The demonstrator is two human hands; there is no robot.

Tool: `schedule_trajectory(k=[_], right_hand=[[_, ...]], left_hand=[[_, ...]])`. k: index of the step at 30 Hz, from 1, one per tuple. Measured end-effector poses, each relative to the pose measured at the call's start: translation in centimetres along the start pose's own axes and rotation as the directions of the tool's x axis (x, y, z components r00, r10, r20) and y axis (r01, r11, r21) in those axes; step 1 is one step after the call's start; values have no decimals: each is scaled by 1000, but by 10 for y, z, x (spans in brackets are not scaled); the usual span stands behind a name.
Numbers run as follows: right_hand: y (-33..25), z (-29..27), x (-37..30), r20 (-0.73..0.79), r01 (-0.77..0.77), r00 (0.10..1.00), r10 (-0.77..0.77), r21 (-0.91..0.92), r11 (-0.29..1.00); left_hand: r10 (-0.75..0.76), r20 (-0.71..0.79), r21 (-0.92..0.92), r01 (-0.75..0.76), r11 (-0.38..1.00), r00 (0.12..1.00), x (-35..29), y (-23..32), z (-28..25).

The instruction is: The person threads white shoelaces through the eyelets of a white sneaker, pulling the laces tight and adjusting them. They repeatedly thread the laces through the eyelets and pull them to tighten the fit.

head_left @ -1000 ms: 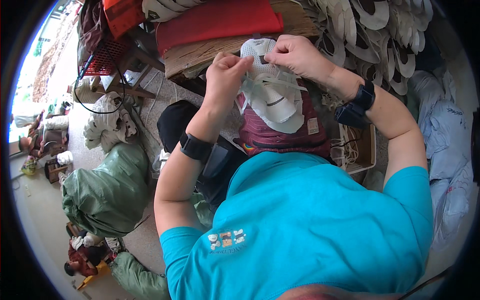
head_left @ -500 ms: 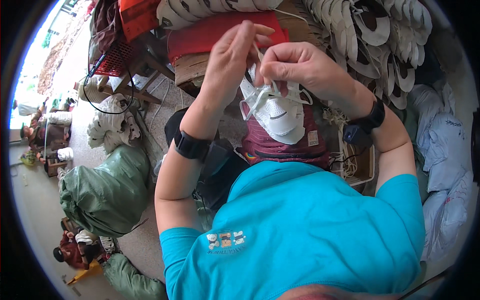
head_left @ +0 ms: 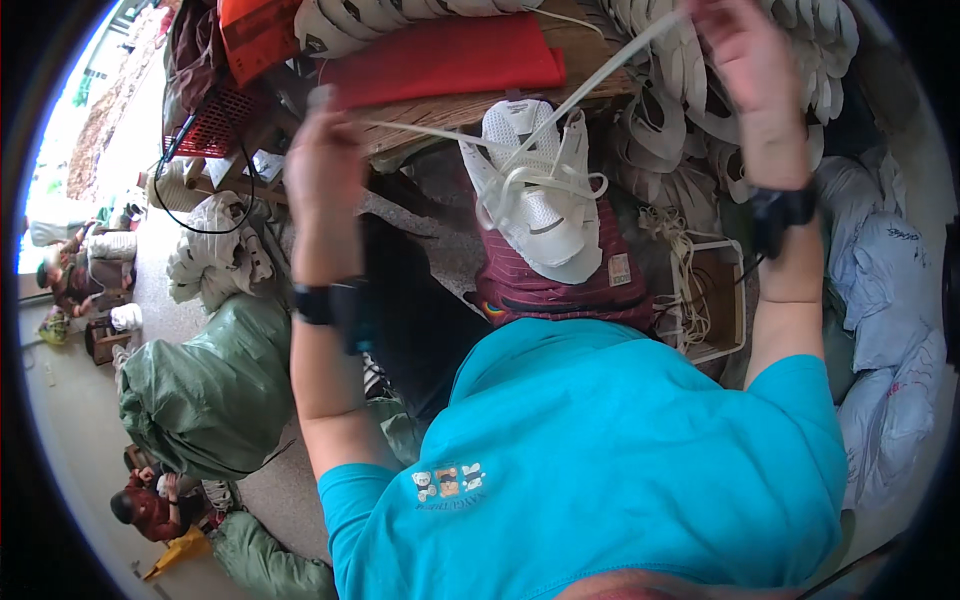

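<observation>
A white shoe upper [head_left: 548, 238] lies on the maroon striped cloth [head_left: 505, 268] over my lap, its toe toward me. A white shoelace [head_left: 598, 82] runs through it, with loose loops over the front, and both ends are drawn out wide. My left hand [head_left: 325, 165], smeared by motion, is closed on one end, out to the left. Up at the top edge, my right hand [head_left: 745, 55] grips the other end, partly cut off by the frame. The lace stretches taut from the upper to each hand.
Ahead is a wooden bench [head_left: 590, 95] bearing a red cloth [head_left: 440, 65] and a row of white uppers [head_left: 400, 22]. More uppers [head_left: 680, 120] hang at the right. A box of laces [head_left: 722, 300] stands beside my lap; green sacks [head_left: 215, 385] and several people are at left.
My hands were close together above the upper; they have swung apart, left hand leftward and down, right hand rightward and up, pulling the lace ends out long.
</observation>
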State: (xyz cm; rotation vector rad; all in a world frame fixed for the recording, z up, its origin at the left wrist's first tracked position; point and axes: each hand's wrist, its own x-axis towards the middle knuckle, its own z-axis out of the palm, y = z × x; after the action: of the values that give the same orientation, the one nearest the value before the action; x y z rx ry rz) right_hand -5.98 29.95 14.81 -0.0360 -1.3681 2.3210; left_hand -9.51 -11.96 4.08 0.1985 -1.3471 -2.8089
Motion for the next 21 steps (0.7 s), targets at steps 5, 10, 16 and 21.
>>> schedule_trajectory(k=[5, 10, 16, 21], right_hand=[[-63, -65, 39, 59, 586, 780, -623, -417, 695], [29, -47, -10, 339, 333, 940, -48, -874, 354], [82, 7, -85, 735, 631, 635, 237, -670, 391], [91, 17, -86, 694, 595, 642, 325, -719, 359]], left_hand=[[405, -241, 209, -360, 909, 882, 31, 70, -89], [598, 251, 876, -442, 195, 761, -23, -5, -30], [274, 546, 753, -607, 254, 792, -104, -77, 49], [114, 539, 784, -546, 295, 835, -102, -86, 54]])
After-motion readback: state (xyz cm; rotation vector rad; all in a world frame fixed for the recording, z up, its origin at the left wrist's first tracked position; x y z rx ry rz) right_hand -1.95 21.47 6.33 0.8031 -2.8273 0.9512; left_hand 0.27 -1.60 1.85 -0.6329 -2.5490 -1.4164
